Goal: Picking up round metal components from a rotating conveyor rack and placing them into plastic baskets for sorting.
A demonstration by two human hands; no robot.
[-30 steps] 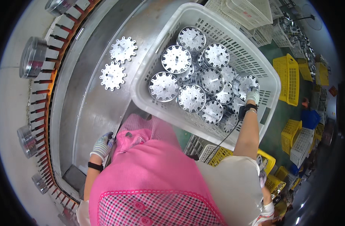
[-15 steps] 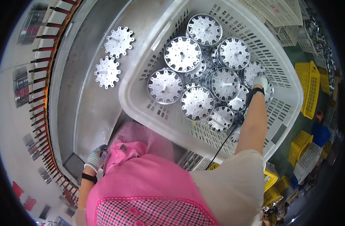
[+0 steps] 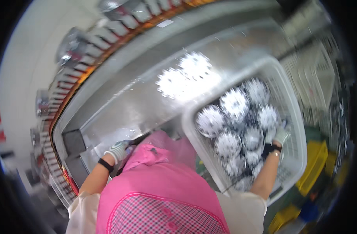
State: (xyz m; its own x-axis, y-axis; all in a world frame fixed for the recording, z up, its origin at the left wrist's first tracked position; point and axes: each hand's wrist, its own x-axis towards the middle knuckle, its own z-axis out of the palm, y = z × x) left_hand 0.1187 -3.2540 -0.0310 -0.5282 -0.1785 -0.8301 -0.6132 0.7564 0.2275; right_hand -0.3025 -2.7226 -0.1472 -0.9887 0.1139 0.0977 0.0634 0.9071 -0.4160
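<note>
My right hand [image 3: 280, 136], in a striped glove with a dark wrist strap, reaches into a white plastic basket [image 3: 191, 126] on the right. It is against the silvery toothed metal discs [image 3: 233, 104] stacked there, near the basket's far right wall. Blur hides whether its fingers grip one. My left hand [image 3: 118, 151], also gloved and strapped, is low beside the pink apron [image 3: 163, 183], by the near edge of the metal counter [image 3: 120, 117]. Its dark fingertips are smeared, and I cannot make out anything in them. Two loose toothed discs [image 3: 172, 82] lie on the counter in bright glare.
A curved row of upright pegs [image 3: 65, 84] on an orange-lit track runs beyond the counter, with shiny drum-shaped parts [image 3: 73, 46] beside it. White baskets [image 3: 312, 74] are stacked at the far right. Yellow crates [image 3: 312, 165] stand on the green floor.
The whole view has swung round, so basket and counter sit further right and lower, and the picture is blurrier. My right hand is still in the basket; my left is still by the counter's edge.
</note>
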